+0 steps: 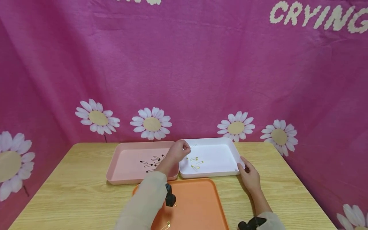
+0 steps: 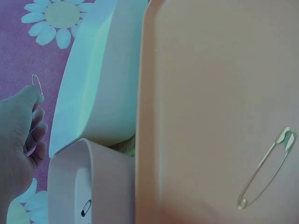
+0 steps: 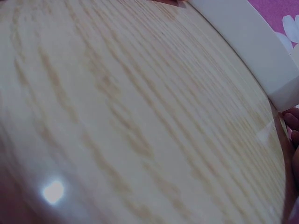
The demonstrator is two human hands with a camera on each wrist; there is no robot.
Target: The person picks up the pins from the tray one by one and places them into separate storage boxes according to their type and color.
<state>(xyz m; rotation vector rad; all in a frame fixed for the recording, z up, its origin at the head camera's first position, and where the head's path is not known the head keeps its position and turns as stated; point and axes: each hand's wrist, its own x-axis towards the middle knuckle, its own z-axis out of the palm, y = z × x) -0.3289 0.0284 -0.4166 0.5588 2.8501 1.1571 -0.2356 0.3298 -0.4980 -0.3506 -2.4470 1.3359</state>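
Observation:
My left hand (image 1: 177,152) pinches a thin safety pin (image 2: 40,85) between thumb and fingertips, over the left side of the white tray (image 1: 219,156). Several gold safety pins (image 1: 194,158) lie on that tray's floor beneath the hand. At the tray's front right corner, my right hand (image 1: 250,179) holds the rim between thumb and fingers. Only a few of its curled fingers (image 3: 292,122) show at the edge of the right wrist view. To the left, a pink tray (image 1: 123,163) holds several black safety pins (image 1: 148,165), partly hidden behind the left forearm.
An orange tray (image 1: 198,204) lies in front of the two others, partly covered by the left sleeve. Gold safety pins (image 2: 286,137) rest on it. The wooden table (image 1: 276,172) backs onto a pink curtain (image 1: 189,80) with printed daisies.

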